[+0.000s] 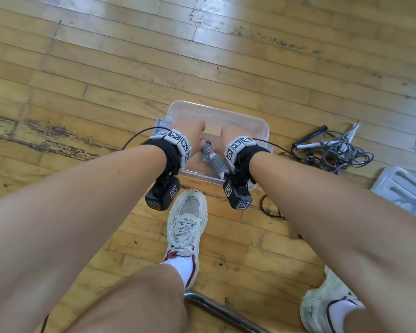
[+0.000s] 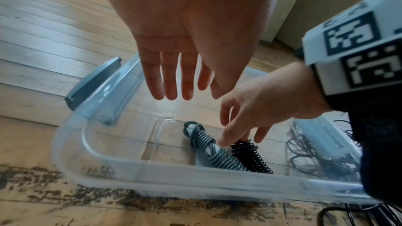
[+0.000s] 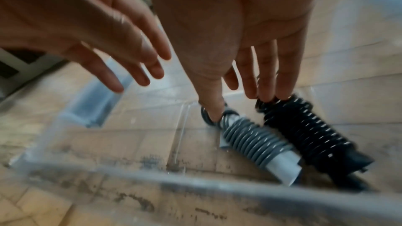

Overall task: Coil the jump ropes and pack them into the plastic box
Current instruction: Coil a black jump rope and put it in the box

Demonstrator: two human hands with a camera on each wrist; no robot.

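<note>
Down in the clear plastic box two coiled jump ropes lie side by side on its bottom: a grey coiled rope wound round pale handles, and a black coiled rope touching it at its 3 o'clock side. Both sit toward the box's near wall, at about 6 o'clock of its floor in the head view.

The right hand reaches down onto them with its fingers spread narrowly and nearly straight; its thumb tip presses the far end of the grey coil, while the other fingertips rest on the far end of the black one (touching rather than gripping). The left hand hovers over the box with straight, slightly parted fingers, holding nothing.

Outward on the wooden floor, at 3 o'clock of the box, lies a tangled pile of ropes, uncoiled. Farther toward 4 o'clock a pale lid lies flat. At 6 o'clock stands a white sneaker.
</note>
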